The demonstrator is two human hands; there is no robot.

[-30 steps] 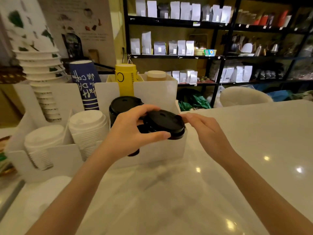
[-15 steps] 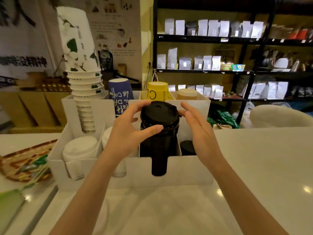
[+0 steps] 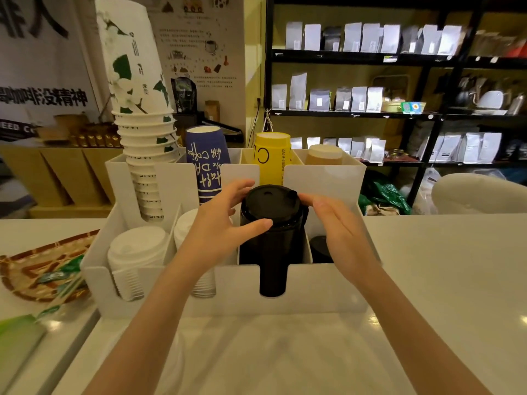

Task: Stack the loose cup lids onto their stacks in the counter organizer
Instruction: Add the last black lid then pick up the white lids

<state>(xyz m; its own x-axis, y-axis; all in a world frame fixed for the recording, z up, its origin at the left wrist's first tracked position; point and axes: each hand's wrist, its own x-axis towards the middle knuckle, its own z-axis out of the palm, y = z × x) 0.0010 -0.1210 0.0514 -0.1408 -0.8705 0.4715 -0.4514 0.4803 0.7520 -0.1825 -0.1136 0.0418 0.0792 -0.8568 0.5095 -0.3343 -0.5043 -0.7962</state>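
Note:
A white counter organizer (image 3: 322,289) holds lid stacks in its front row. The tall black lid stack (image 3: 272,252) stands in the third compartment, with a black lid (image 3: 269,201) sitting on top. My left hand (image 3: 219,226) wraps that top lid, thumb on the near side and fingers behind it. My right hand (image 3: 339,232) is flat and open, its fingertips touching the lid's right edge. Two white lid stacks (image 3: 137,246) fill the left compartments, the second (image 3: 185,232) partly hidden by my left arm. A short black lid stack (image 3: 320,248) lies low in the right compartment.
The organizer's back row holds a tall green-and-white cup stack (image 3: 137,109), blue cups (image 3: 206,163), yellow cups (image 3: 271,155) and kraft cups (image 3: 323,153). A woven tray (image 3: 34,269) with green packets (image 3: 57,276) lies to the left. The white counter (image 3: 285,352) spreads in front.
The black lid went from in front of the right compartment, held by both hands, onto the tall black stack. The camera view has risen and come closer to the organizer.

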